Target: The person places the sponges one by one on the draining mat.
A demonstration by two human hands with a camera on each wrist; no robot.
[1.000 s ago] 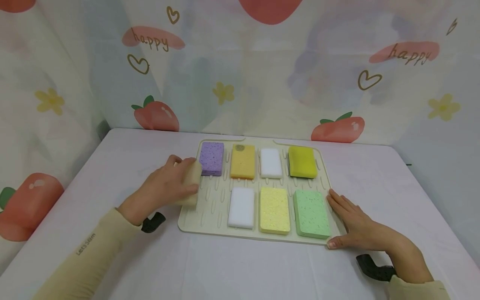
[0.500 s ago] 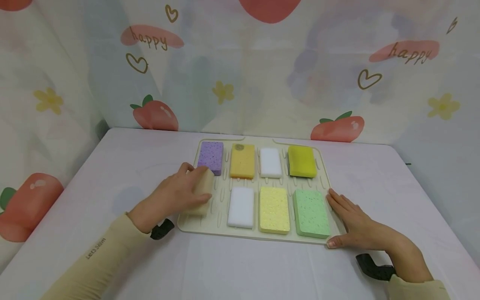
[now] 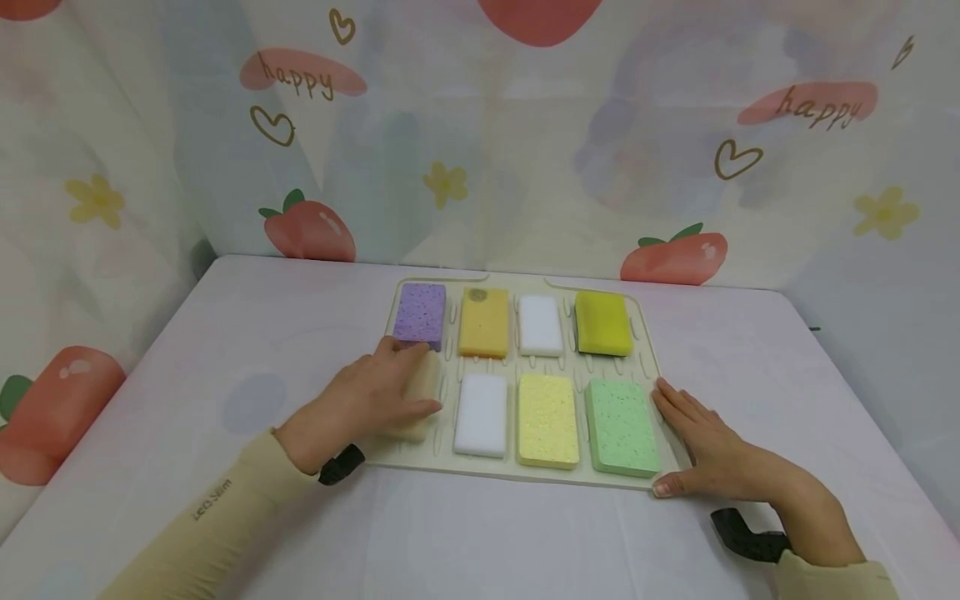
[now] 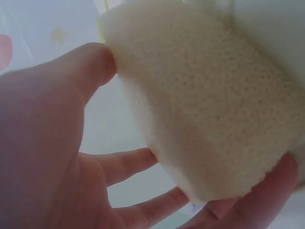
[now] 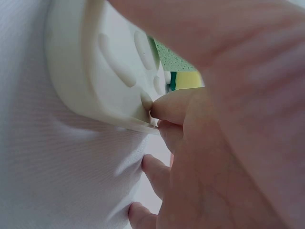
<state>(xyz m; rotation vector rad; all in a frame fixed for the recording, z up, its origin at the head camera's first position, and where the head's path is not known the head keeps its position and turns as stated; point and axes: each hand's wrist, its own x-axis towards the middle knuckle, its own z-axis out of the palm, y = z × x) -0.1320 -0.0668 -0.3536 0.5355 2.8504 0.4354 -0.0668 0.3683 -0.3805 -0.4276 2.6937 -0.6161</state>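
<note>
My left hand point(image 3: 360, 396) grips a beige, porous sponge point(image 4: 214, 95) between thumb and fingers at the left front of a cream ribbed mat point(image 3: 480, 467). In the head view the hand covers much of this beige block. It sits just in front of a purple sponge point(image 3: 420, 313) and left of a white sponge block point(image 3: 481, 414). At the mat's right edge rests my right hand point(image 3: 708, 454), its fingers extended beside a green sponge point(image 3: 621, 427). The right wrist view shows fingertips against the mat's rim and others touching the cloth.
A yellow speckled sponge point(image 3: 548, 420) lies between the front white block and the green one. Along the back row are an orange-yellow sponge point(image 3: 483, 327), another white block point(image 3: 540, 326) and a yellow-green sponge point(image 3: 603, 323). A patterned curtain point(image 3: 510, 167) stands behind the white-covered table point(image 3: 480, 542).
The left hand has carried the beige sponge rightward and nearer the front, from the mat's left edge to beside the front white block. The right hand has stayed in place.
</note>
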